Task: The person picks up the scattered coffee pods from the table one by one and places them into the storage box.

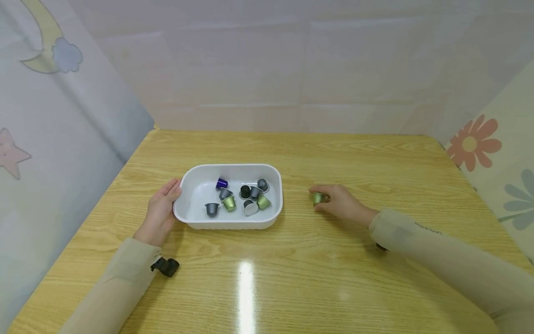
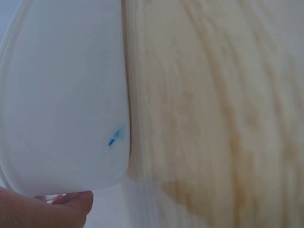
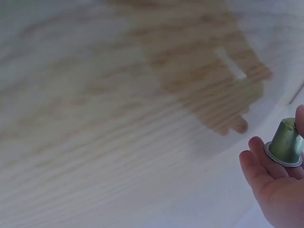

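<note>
A white plastic tray (image 1: 229, 225) stands on the table with several coffee capsules in it: green, grey, black and one dark blue capsule (image 1: 222, 183). At its left end, my left hand (image 1: 160, 208) holds the rim, thumb over the edge and fingers outside. The left wrist view shows fingertips (image 2: 78, 202) against the tray's wall (image 2: 66, 104). To the right of the tray, my right hand (image 1: 340, 200) pinches a green coffee capsule (image 1: 319, 198) between thumb and fingers. In the right wrist view this capsule (image 3: 286, 142) has its silver rim down near the fingers.
The wooden table (image 1: 317, 278) has its back edge against a pale cloth wall (image 1: 258, 69). Printed cloth walls stand at left and right. A black wrist camera (image 1: 166, 266) sits at the left cuff. Light glares on the tabletop in front of the tray.
</note>
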A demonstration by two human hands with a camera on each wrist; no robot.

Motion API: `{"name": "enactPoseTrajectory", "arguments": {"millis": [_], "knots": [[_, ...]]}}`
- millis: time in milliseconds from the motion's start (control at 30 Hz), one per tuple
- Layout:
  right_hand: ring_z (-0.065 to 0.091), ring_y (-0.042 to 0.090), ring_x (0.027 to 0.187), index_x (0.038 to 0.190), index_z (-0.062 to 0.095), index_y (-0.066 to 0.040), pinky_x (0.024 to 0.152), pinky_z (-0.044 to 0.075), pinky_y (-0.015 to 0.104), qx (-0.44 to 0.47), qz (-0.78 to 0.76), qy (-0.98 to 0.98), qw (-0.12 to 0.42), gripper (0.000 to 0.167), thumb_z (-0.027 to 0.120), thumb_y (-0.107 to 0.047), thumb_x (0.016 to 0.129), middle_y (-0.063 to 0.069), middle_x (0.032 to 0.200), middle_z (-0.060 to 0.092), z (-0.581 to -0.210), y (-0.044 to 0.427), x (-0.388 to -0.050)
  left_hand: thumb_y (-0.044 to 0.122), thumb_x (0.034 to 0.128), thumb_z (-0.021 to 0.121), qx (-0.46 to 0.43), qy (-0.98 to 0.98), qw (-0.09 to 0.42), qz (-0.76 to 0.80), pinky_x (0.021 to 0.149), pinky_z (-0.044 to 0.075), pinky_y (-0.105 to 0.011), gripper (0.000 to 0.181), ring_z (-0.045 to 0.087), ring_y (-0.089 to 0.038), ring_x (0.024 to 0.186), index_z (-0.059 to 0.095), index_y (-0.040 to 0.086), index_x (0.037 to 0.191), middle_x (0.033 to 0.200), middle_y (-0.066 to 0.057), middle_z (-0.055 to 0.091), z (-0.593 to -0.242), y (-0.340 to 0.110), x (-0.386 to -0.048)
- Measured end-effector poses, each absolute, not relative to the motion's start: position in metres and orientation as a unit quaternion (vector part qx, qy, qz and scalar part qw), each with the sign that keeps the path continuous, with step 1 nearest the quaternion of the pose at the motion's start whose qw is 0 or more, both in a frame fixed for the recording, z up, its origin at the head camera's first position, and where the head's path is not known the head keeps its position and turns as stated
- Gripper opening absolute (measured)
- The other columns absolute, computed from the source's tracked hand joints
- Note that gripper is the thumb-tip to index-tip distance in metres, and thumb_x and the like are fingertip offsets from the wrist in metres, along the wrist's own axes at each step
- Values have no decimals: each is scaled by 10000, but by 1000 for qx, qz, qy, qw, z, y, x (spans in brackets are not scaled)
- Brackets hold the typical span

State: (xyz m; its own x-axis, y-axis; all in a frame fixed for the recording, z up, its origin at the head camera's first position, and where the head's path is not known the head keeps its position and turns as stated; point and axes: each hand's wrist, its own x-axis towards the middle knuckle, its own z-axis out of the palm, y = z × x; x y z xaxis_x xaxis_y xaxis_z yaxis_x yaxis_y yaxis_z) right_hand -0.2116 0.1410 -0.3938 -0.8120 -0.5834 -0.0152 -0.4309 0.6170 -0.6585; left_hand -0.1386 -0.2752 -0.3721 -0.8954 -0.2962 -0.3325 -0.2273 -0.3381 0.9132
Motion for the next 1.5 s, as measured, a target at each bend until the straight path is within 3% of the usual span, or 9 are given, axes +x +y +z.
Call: {"name": "enactPoseTrajectory", "arguments": {"millis": [200,500,800,1067,1500], "knots": [[542,413,1179,1301,558,86,982,451,574,-289,-353,885,93,484,724,8,853,258,1302,566,-384,136,-208,84,1060,334,228,-577,20,-784,1126,242,-171,546,194,-99,1441,115,79,1560,1609,-40,156,-372,-275,-139],[622,353,1038,1280,578,85,868,550,470,-277,-372,883,72,477,744,-21,845,253,1250,603,-372,124,-204,85,1057,341,237,-571,21,-786,1124,242,-168,546,201,-96,1438,128,85,1560,1607,-36,165,-371,-274,-140],[636,313,988,1298,589,36,823,571,361,-249,-432,863,82,471,739,-33,857,224,1205,635,-359,109,-202,86,1057,341,239,-571,22,-785,1123,246,-169,547,205,-100,1438,127,86,1560,1606,-39,169,-371,-274,-140],[627,320,1008,1302,571,63,832,563,295,-241,-480,838,94,469,725,-21,868,249,1258,599,-349,91,-202,80,1057,335,237,-570,22,-786,1123,244,-167,546,200,-98,1439,122,84,1560,1607,-40,163,-370,-274,-139],[640,328,983,1294,582,58,802,574,273,-251,-510,813,123,487,745,0,839,238,1234,612,-344,65,-197,69,1057,324,234,-571,22,-787,1123,240,-163,543,201,-97,1439,116,70,1558,1608,-44,158,-369,-274,-138]]}}
